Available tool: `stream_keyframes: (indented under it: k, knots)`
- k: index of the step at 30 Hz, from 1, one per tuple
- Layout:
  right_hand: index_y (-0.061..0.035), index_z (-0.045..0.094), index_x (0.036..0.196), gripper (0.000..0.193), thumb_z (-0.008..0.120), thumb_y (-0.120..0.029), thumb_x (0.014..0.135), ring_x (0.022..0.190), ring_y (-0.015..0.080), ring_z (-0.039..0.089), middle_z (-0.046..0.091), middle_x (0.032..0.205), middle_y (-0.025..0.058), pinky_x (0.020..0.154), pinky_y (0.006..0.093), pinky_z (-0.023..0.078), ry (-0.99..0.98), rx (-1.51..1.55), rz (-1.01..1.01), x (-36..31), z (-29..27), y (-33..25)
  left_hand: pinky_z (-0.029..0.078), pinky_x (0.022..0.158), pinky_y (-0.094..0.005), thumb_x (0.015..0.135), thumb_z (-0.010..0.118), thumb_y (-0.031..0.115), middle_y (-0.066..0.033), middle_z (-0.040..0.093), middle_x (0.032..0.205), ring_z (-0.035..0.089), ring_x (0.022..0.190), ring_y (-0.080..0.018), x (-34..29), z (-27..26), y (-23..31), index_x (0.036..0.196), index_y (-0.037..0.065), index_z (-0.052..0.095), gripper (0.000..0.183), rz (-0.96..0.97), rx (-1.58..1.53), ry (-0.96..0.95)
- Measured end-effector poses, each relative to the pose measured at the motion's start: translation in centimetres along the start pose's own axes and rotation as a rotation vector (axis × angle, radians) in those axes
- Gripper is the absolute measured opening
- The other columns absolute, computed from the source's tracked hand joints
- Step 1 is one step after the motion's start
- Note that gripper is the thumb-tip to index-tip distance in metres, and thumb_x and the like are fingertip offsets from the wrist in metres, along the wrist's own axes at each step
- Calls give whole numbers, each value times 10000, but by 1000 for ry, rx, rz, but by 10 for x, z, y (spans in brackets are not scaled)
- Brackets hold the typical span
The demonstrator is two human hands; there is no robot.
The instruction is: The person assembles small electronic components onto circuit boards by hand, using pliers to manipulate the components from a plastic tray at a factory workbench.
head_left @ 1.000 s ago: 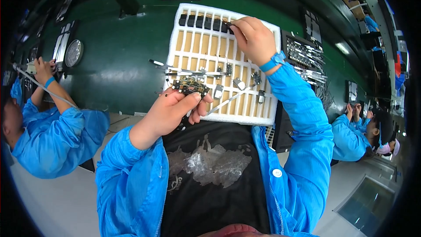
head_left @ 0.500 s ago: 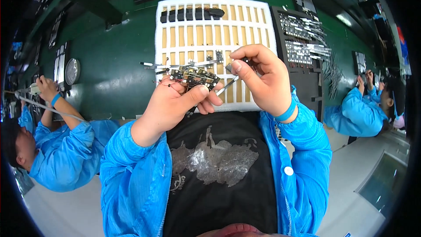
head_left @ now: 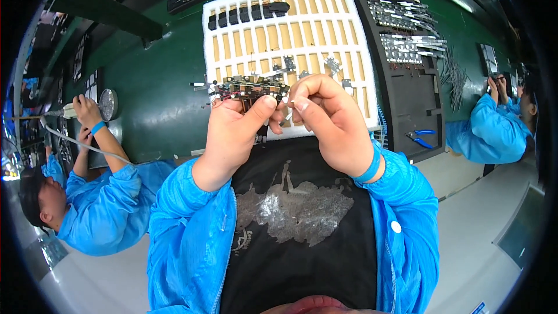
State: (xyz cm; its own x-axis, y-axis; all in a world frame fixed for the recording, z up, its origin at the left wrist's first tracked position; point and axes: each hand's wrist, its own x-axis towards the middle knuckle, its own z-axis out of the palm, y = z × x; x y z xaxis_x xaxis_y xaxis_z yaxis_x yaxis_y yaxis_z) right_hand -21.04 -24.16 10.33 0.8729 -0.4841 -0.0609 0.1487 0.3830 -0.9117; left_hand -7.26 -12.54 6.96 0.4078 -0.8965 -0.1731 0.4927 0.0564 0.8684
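No words or numbers can be read on the circuit boards (head_left: 250,88) gripped in the left hand (head_left: 235,129). Below that grip, the worn grey print (head_left: 299,212) on the black shirt (head_left: 290,273) and the small marks (head_left: 242,241) beside it are illegible.

Blue-handled pliers (head_left: 426,132) lie at right; a round silvery disc (head_left: 108,104) sits at left, near a blue-jacketed co-worker (head_left: 113,212).

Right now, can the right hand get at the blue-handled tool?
Probably yes: the blue-handled tool lies uncovered on the dark tray, though the right hand is beside the circuit boards.
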Motion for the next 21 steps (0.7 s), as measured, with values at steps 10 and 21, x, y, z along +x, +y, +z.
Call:
stream_keyframes:
  k: [10, 21]
  knots:
    - [-16, 498, 1012, 35, 481, -47, 1013, 791, 107, 579, 587, 878, 53, 732, 260, 482, 82, 22, -21, 7, -1, 14, 533, 627, -280, 943, 633, 68, -85, 689, 918, 632, 714, -144, 6, 12, -11, 1060, -20, 614, 148, 124, -17, 83]
    - [-20, 519, 961, 25, 533, 0, 964, 761, 87, 558, 525, 916, 37, 684, 238, 462, 156, -116, -222, 13, -3, 31, 552, 663, -303, 923, 635, 31, -90, 694, 928, 648, 741, -151, 8, 24, -11, 1031, -17, 610, 120, 177, -58, 177]
